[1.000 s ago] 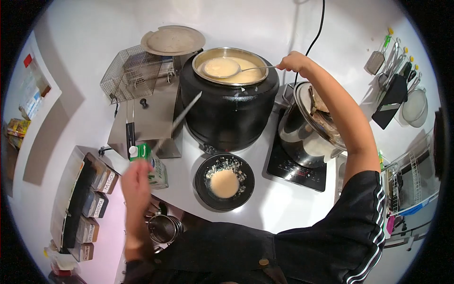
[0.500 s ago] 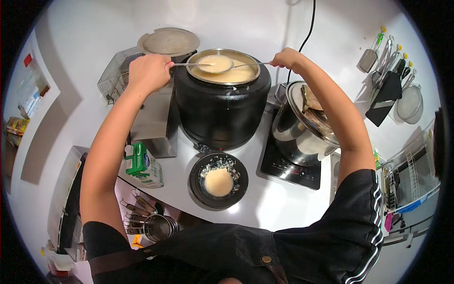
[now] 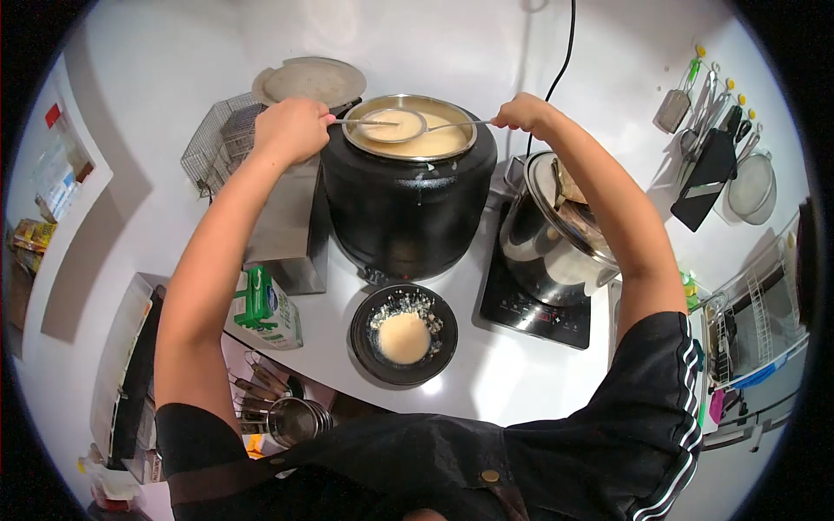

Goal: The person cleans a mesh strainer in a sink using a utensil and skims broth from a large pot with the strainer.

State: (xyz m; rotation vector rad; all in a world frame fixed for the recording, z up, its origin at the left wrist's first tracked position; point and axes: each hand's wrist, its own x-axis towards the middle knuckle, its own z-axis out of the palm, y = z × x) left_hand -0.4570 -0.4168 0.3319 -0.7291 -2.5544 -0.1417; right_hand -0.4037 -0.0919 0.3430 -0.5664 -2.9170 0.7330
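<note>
My right hand (image 3: 523, 115) is closed on the thin handle of a round metal strainer (image 3: 423, 128), held over the open black soup kettle (image 3: 408, 213). Pale creamy liquid (image 3: 443, 139) fills much of the kettle's steel insert. From the other side, my left hand (image 3: 294, 130) grips a slim metal utensil (image 3: 352, 122); it reaches over the strainer's bowl, and the shape of its working end is unclear. In front of the kettle stands a black bowl (image 3: 360, 334) with creamy liquid and pale lumps on its inner wall.
A lidded steel pot (image 3: 539, 252) sits on a black induction cooker (image 3: 556, 323) at right. At left are a green-and-white carton (image 3: 268, 308), a steel box (image 3: 282, 230) and a wire basket (image 3: 204, 152). Utensils and a sieve (image 3: 752, 191) hang on the right wall.
My left hand has shifted right and slightly down, with its utensil farther across the strainer. The strainer sits slightly lower and farther left, and its bowl now looks less full.
</note>
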